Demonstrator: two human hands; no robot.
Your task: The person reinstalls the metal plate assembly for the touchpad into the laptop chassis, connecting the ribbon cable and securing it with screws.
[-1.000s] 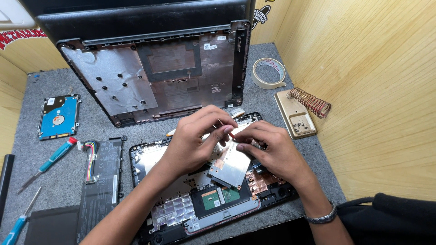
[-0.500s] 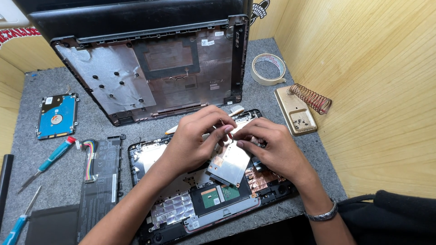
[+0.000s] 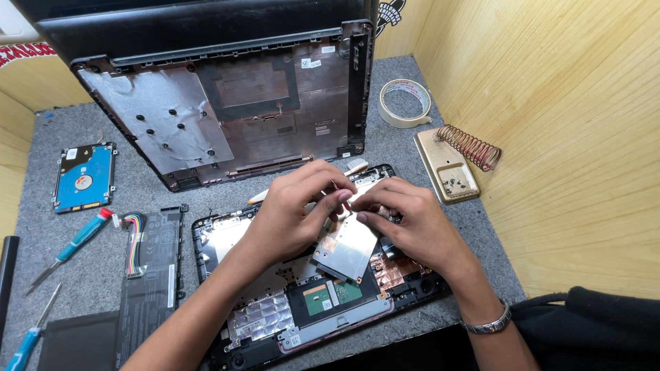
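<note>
An opened laptop chassis (image 3: pixel 227 237) lies on the grey mat in front of me, its insides showing foil, copper and a green board. My left hand (image 3: pixel 295 209) and my right hand (image 3: pixel 405 223) meet over its middle. Together they pinch the upper edge of a flat silver metal plate (image 3: pixel 347 247), which tilts up out of the chassis. My fingertips hide the plate's top edge.
The removed bottom cover (image 3: pixel 227 110) leans at the back. Left of the chassis lie a black battery pack (image 3: pixel 151 268), a blue hard drive (image 3: pixel 84 177) and two blue-handled screwdrivers (image 3: pixel 75 240). A tape roll (image 3: pixel 405 102), a gold tray (image 3: pixel 447 168) and a coiled spring (image 3: pixel 471 145) sit right.
The two hands have stayed together over the chassis, shifting only slightly. The silver plate keeps much the same tilt.
</note>
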